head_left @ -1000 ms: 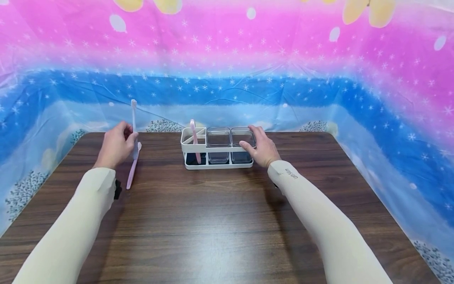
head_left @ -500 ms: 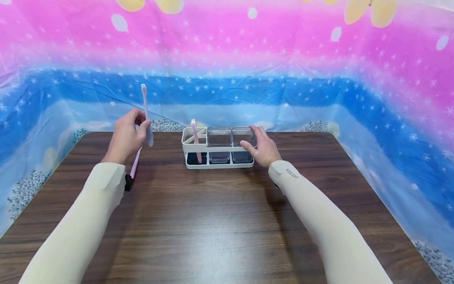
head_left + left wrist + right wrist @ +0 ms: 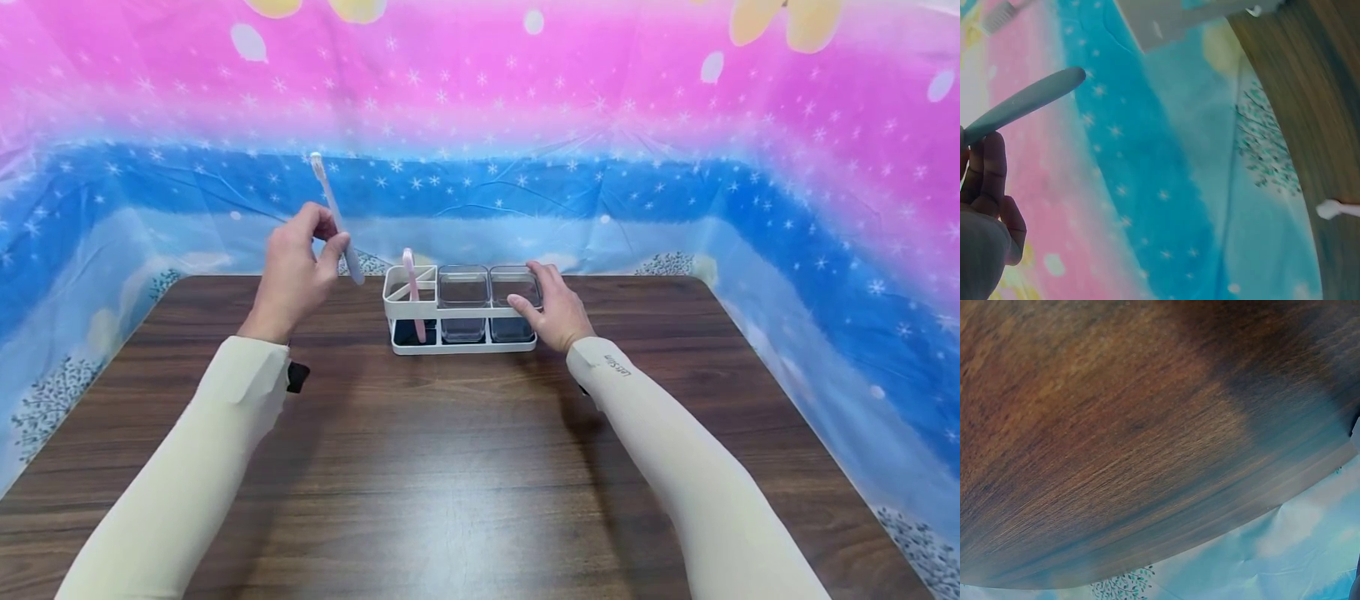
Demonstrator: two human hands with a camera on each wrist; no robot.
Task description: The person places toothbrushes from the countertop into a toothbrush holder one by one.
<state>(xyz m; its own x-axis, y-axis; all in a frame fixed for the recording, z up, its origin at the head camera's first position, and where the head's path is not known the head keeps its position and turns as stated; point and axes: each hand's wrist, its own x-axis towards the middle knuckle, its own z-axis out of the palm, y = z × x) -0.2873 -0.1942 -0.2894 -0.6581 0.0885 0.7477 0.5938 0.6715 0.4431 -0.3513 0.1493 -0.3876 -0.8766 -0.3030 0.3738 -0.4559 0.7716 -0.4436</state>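
Note:
My left hand (image 3: 296, 271) pinches a pale blue-grey toothbrush (image 3: 333, 200) by its handle, bristle end up and tilted left. It is raised left of a white toothbrush holder (image 3: 461, 313). The rounded handle end points towards the holder. In the holder's left, divided section a pink toothbrush (image 3: 414, 292) leans upright. Two clear cups, a middle cup (image 3: 462, 332) and a right cup (image 3: 504, 332), fill the other sections. My right hand (image 3: 557, 312) grips the holder's right end, thumb at the front and fingers towards the back. The right wrist view does not show the grip.
Another toothbrush (image 3: 1330, 209) lies on the wood-grain table (image 3: 450, 467); in the head view my left arm hides it. A patterned pink and blue cloth (image 3: 465, 192) hangs around the table's back and sides.
My left hand has lifted the blue-grey toothbrush and carried it right, towards the holder, tilting its top leftward. The lying pink toothbrush became hidden behind my left arm. My right hand stayed put.

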